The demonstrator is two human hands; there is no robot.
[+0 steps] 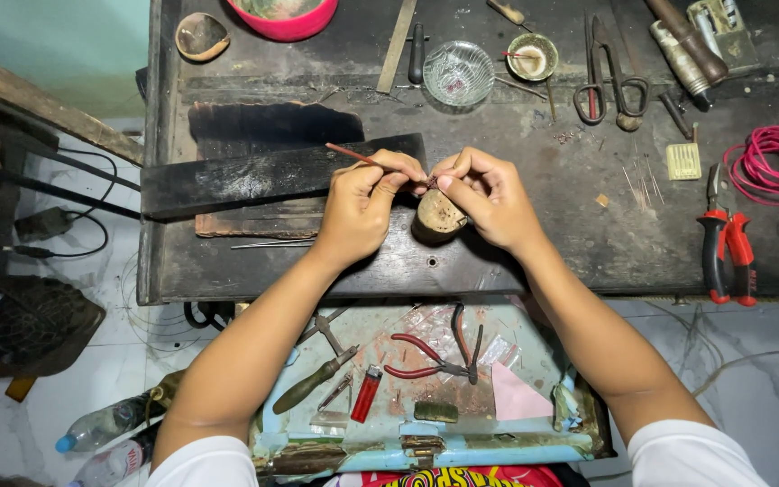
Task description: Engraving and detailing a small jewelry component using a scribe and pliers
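We see a pink bowl [283,18] upper left, a coiled pink wire [773,162] right, red-handled pliers [727,252], and a dark grey table [534,243].

Dark workbench [588,243] w/ pliers [726,243], scissors [608,72]

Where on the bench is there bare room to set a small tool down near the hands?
Bare bench lies right of the right hand, before the red pliers. Another strip runs along the front edge by the small hole. The back row, glass dish to scissors, is crowded.
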